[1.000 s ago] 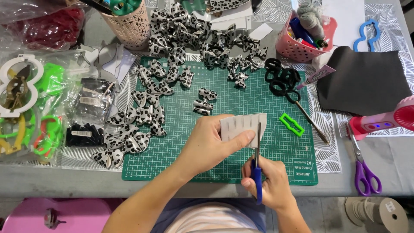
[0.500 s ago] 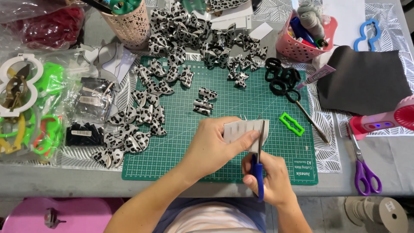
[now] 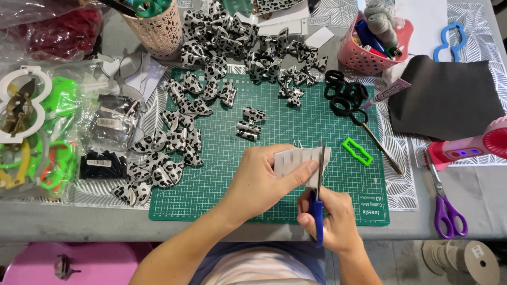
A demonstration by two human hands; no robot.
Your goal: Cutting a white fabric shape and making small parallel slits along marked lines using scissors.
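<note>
My left hand (image 3: 260,180) pinches a small pale grey sheet with ruled lines (image 3: 294,160) over the green cutting mat (image 3: 222,195). My right hand (image 3: 331,217) grips blue-handled scissors (image 3: 318,206), whose blades run up along the sheet's right edge. Both hands hover near the mat's front edge. Several black-and-white spotted fabric bows (image 3: 174,148) lie on the mat's left side and across its far edge.
A neon green buckle shape (image 3: 357,151) and black hair ties (image 3: 346,97) lie right of the hands. Purple scissors (image 3: 447,211), a pink glue gun (image 3: 465,148), dark fabric (image 3: 449,97), a pink basket (image 3: 369,45) and bagged supplies (image 3: 47,126) surround the mat.
The grey sheet has shifted slightly in my left hand and the scissor blades have moved along its right edge. Both hands stay in about the same place.
</note>
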